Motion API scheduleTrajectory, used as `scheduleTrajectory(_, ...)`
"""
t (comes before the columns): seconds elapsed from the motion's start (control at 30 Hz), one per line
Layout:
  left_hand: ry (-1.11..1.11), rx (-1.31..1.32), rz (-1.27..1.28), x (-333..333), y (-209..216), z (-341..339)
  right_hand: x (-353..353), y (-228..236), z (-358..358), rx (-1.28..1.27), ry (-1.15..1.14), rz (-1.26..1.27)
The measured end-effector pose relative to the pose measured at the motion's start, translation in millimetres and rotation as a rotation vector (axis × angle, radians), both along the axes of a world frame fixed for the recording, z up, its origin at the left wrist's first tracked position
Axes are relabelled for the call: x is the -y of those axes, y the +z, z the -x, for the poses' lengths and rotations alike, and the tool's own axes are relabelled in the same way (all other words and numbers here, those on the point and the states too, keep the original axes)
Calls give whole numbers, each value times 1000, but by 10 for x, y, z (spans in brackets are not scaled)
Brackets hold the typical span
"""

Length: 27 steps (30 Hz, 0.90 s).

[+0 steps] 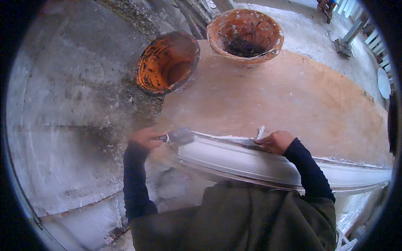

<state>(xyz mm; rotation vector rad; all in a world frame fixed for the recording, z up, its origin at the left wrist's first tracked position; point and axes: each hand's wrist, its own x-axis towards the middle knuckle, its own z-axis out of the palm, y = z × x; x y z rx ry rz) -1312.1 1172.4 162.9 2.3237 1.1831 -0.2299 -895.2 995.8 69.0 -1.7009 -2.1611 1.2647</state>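
A long white plaster moulding [238, 161] with ridged edges lies across the near edge of the board, close in front of my body. My left hand [145, 138] is closed on the dark handle of a putty knife [181, 136], whose wide grey blade is at the moulding's left end. Along the far edge of the moulding, my right hand [278, 142] grips a thin, dark flat blade [248, 143]; its handle is hidden in my fingers. A small white strip of plaster [261, 132] sticks up just beside that hand.
A tan board [268, 96] spreads beneath the moulding. Behind it stand an orange bucket [169, 69] with dark stains and a plaster-spattered reddish bucket [247, 35] holding dark, fibrous scraps. Stained grey concrete [79, 92] lies left. Part of another person [326, 8] shows at the far right.
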Motion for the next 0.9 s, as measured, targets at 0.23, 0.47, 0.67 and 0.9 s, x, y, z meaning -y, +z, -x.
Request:
scheduleTrajectory(0.23, -67, -118, 88, -474, -7, 281, -38, 274, -31, 77, 3, 85)
scheduleTrajectory(0.47, -23, 97, 228, -756, -430, 446, -123, 110, 169, -28, -46, 71)
scheduleTrajectory(0.67, -43, 142, 477, -917, -724, 263, -123, -30, 200, -74, -41, 132)
scheduleTrajectory(0.9, 138, 200, 555, -978, -764, 214, -677, -18, 637, -79, 86, 45)
